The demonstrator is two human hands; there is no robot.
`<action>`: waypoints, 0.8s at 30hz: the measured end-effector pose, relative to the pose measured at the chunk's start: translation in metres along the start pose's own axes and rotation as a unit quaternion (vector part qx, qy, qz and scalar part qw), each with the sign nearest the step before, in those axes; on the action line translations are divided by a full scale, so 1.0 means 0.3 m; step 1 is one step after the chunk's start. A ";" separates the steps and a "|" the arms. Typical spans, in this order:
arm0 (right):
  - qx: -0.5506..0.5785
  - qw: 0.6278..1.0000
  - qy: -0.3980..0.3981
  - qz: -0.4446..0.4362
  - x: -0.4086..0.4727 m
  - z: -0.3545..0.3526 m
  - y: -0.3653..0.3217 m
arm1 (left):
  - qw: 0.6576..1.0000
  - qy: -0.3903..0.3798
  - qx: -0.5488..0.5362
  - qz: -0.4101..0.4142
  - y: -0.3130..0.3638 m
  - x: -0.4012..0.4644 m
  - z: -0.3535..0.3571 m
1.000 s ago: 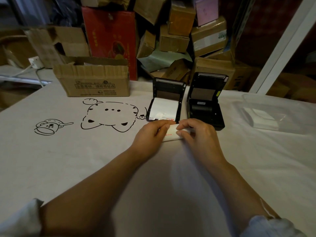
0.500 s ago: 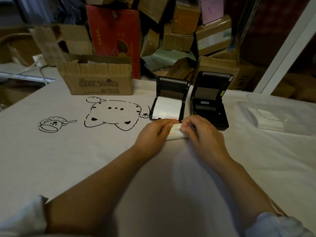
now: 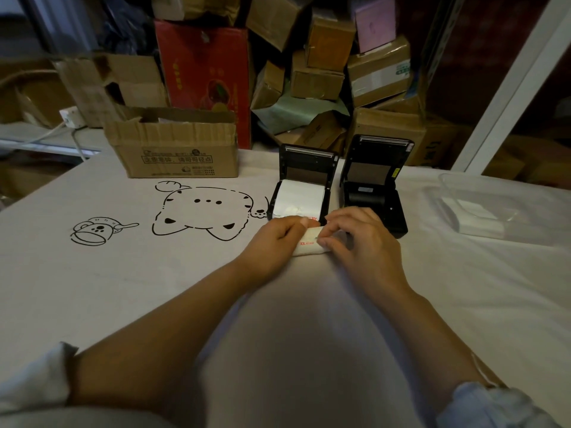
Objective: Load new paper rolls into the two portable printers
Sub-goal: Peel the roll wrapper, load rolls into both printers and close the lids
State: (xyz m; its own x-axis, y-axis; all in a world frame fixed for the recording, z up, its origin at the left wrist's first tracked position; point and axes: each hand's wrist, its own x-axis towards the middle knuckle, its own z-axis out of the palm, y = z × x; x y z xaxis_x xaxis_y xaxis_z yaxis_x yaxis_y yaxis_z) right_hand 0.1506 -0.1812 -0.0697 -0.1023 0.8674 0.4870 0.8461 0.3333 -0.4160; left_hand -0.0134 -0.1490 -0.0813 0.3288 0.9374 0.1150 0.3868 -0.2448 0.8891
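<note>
The worktop (image 3: pixel 108 273), under a pale cloth with cartoon animals drawn in black, has open room on its left and near side. A cardboard box (image 3: pixel 173 149) stands at its far edge, a clear tray (image 3: pixel 494 208) to the right. Two black printers sit side by side with lids raised — the left printer (image 3: pixel 301 193) holds a white roll, the right printer (image 3: pixel 375 196) shows an empty dark bay. Just in front of them a white paper roll (image 3: pixel 309 246) with red print lies on the cloth. The left hand (image 3: pixel 275 242) grips its left end with curled fingers; the right hand (image 3: pixel 361 242) pinches its right end.
</note>
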 end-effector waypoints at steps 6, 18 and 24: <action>-0.010 0.999 -0.012 -0.028 -0.023 -0.017 0.000 | 0.997 -0.050 0.058 0.016 0.046 0.010 -0.036; -0.009 0.999 -0.046 -0.028 -0.035 -0.041 -0.007 | 0.992 -0.076 0.008 -0.100 0.103 0.059 -0.058; -0.008 0.999 -0.040 -0.028 -0.037 -0.046 -0.006 | 0.991 -0.091 0.009 -0.100 0.100 0.057 -0.066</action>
State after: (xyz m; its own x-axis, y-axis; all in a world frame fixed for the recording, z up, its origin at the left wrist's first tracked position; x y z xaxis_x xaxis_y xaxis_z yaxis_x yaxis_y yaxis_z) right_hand 0.1575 -0.1964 -0.0637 -0.1917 0.8746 0.4454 0.8460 0.3773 -0.3768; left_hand -0.0134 -0.1355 -0.0439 0.3928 0.9081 -0.1453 0.4739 -0.0644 0.8782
